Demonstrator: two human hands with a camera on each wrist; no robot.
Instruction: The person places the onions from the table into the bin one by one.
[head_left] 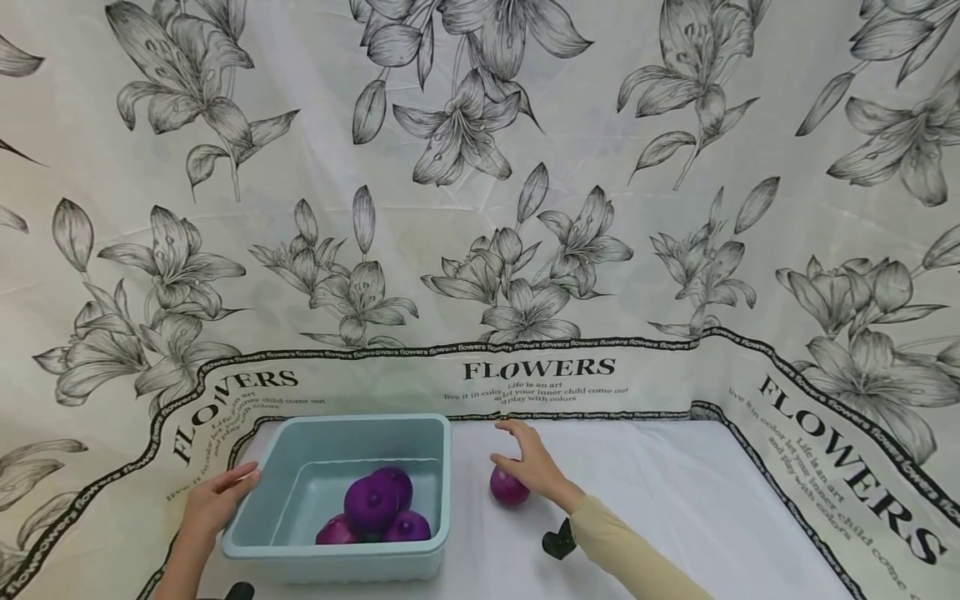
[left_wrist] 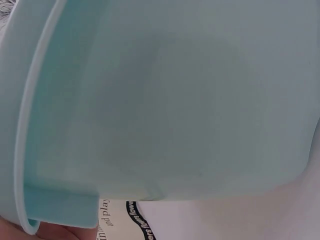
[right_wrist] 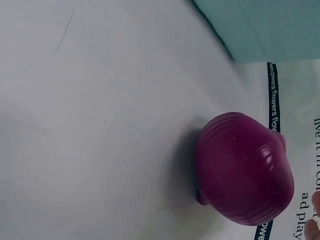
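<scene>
A light blue plastic basin (head_left: 360, 568) stands at the left of the white-covered table, its outer wall (left_wrist: 175, 110) filling the left wrist view. My left hand (head_left: 212, 504) holds its left rim, fingers at the edge. Several purple onions (head_left: 371, 504) lie piled inside toward the near right corner. One more purple onion (head_left: 510, 492) rests on the cloth to the right of the basin. Just over it reaches my right hand (head_left: 538, 465), thumb and fingers spread apart. In the right wrist view, fingertips (right_wrist: 312, 230) show beside the onion (right_wrist: 245, 170), apart from it.
White cloth (head_left: 675, 492) covers the table. A flower-printed curtain (head_left: 540, 392) with lettering rises behind it and along both sides. Black wrist camera parts (head_left: 558, 540) show beneath the right sleeve (head_left: 630, 550).
</scene>
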